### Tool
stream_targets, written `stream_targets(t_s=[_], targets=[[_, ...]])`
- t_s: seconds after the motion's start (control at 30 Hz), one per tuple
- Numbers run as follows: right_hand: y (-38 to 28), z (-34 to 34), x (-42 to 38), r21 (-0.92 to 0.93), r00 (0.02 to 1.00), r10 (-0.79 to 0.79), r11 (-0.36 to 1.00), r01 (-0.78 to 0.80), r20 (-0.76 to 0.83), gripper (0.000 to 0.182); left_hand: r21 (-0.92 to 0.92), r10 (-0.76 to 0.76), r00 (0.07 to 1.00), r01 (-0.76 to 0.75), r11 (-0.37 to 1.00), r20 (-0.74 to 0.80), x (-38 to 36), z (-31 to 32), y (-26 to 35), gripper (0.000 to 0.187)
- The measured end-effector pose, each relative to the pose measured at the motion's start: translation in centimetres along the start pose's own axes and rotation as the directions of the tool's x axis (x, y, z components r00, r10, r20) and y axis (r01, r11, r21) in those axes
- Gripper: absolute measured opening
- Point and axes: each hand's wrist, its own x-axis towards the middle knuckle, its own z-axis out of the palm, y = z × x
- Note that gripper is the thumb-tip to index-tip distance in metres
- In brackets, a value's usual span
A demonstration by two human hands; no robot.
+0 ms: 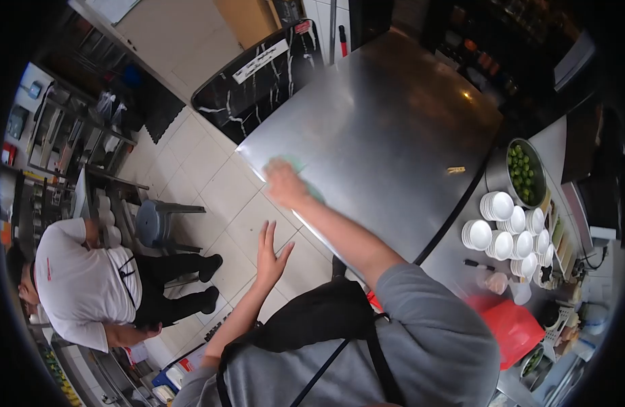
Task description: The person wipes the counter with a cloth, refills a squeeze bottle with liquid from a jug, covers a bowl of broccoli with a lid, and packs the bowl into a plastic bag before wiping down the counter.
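Note:
My right hand [284, 183] is closed on a green cloth [312, 188], pressed on the near left edge of the steel table [387, 129]. The hand and the cloth are blurred by motion. My left hand [270, 258] hangs in the air beside the table, over the tiled floor, with its fingers spread and nothing in it. A small yellow item [455, 169] lies on the right part of the tabletop.
Stacked white bowls [497, 205], a metal pot [512, 178] of green fruit and a red bag [512, 332] stand at the right. A person in white [85, 281] stands at the left, near a grey stool [156, 222]. A black marbled panel [258, 88] stands beyond the table.

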Motion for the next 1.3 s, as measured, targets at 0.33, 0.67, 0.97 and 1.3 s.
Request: stream_targets(t_s=[0.33,0.67,0.97,1.3], targets=[[31.9,-12.8,-6.2,0.0,0.685,0.638,0.732,-0.681,-0.35,0.056,0.392,0.361,0.933,-0.332,0.858,0.0,13.4,6.3,1.4,0.074],[48.3,-15.1,-6.6,-0.286,0.346,0.793,0.225,-0.931,-0.502,0.057,0.35,0.359,0.933,-0.343,0.872,0.019,13.9,6.2,0.5,0.064],[18.4,3.4,13.1,-0.158,0.964,0.189,0.963,-0.22,-0.189,0.038,0.229,0.412,0.907,-0.384,0.894,-0.088,13.5,6.5,-0.6,0.066],[8.9,-8.1,-10.3,0.061,0.955,0.284,0.958,-0.28,-0.083,0.048,-0.146,0.333,0.929,-0.357,0.923,-0.162,9.7,3.9,-1.7,0.056]])
